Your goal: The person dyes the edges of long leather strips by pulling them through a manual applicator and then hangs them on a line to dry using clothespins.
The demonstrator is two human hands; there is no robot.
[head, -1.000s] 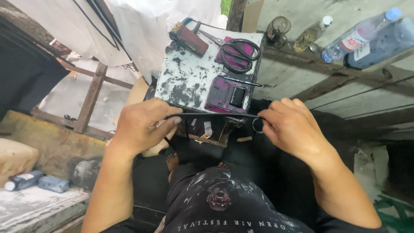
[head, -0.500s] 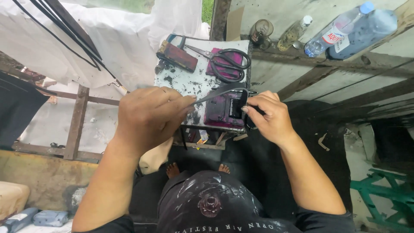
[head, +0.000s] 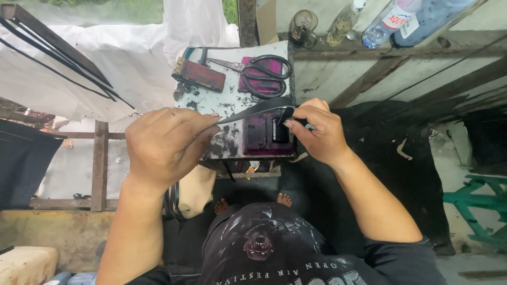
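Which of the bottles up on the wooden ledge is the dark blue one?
The dark blue bottle lies farthest right on the ledge, beside the clear labelled bottle; the small clear bottle is further left.

Your left hand and right hand stretch a black strap across the small paint-stained worktop, barring the near half. Beyond it, at 12 o'clock, black scissors lie on a magenta pad, and at 11 o'clock a dark red block sits; only a narrow bare patch lies between them. The magenta block fills the near right corner under the strap. At 1 o'clock, bottles line the wooden ledge. Open room lies at 3 o'clock, over the dark sheet.
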